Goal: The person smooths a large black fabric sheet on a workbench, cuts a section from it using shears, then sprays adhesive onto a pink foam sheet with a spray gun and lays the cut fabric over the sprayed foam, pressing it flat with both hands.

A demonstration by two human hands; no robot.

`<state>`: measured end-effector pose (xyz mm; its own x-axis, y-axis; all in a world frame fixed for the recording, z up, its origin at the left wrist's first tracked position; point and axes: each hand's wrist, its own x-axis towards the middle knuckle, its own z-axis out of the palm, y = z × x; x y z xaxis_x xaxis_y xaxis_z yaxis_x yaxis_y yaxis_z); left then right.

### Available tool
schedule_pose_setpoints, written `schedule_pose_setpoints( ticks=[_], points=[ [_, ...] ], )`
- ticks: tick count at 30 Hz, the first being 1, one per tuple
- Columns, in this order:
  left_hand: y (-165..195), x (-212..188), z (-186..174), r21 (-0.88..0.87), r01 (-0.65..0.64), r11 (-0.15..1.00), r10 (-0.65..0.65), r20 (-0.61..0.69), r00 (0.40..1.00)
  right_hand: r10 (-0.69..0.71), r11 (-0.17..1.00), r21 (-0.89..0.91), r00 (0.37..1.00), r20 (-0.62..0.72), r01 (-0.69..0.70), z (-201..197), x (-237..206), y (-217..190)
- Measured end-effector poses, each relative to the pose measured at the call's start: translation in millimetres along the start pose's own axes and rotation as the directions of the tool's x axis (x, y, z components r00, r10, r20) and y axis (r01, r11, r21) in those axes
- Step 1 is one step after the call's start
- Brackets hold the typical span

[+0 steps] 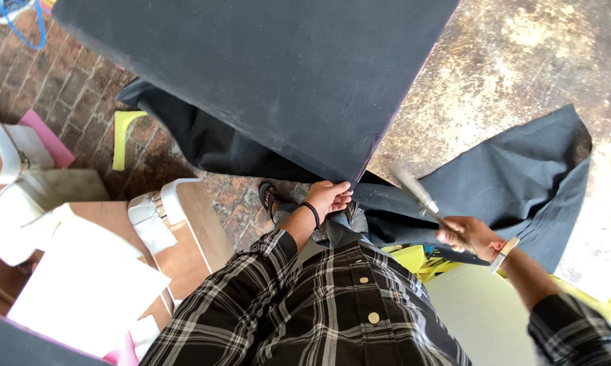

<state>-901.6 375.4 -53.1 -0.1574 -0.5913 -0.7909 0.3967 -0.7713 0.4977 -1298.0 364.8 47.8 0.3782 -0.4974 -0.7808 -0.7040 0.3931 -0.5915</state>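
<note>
Brick paving covers the floor at 10 o'clock, and a worn, mottled work surface fills the view from 1 to 3 o'clock.

Nearest the camera, plaid shirt sleeves lead out to both hands. The left hand, just right of centre, is closed on the lower corner of a large black panel, pinching the panel edge together with the black fabric wrapped around it. A dark band sits on that wrist.

The right hand, at 4 o'clock, is clenched around the handle of a hammer. The hammer head points up-left toward the panel corner and is blurred. A light band sits on that wrist.

Yellow foam lies just below the hands. A sandalled foot shows at the left of the left hand.

White foam blocks and wood boards lie at 8 o'clock. A pink sheet lies at 9 o'clock.

The black panel extends to 12 o'clock, with the fabric spreading out to 3 o'clock.
</note>
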Motion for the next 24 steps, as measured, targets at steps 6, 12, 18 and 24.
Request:
schedule_pose_setpoints(
  ticks=[6,12,18,24],
  points=[
    [-1.1,-0.6,5.3,0.002,-0.041,0.999,0.041,-0.033,0.999,0.147,0.918,-0.391,0.972,0.183,-0.065,-9.3,13.2,-45.2],
    [-1.5,4.7,8.1,0.037,-0.064,0.997,0.066,-0.051,0.996,0.058,0.967,-0.255,0.978,0.200,-0.005,3.5,52.3,-76.5],
    [-1.8,9.7,5.3,0.045,-0.080,0.996,0.082,-0.049,0.995,0.123,0.937,-0.343,0.983,0.137,-0.069,7.5,68.6,-101.8],
    [-1.3,13.9,5.8,0.090,-0.050,0.995,0.055,-0.051,0.997,0.124,0.963,-0.254,0.984,0.128,-0.088,19.0,86.3,-134.3]
  ],
)
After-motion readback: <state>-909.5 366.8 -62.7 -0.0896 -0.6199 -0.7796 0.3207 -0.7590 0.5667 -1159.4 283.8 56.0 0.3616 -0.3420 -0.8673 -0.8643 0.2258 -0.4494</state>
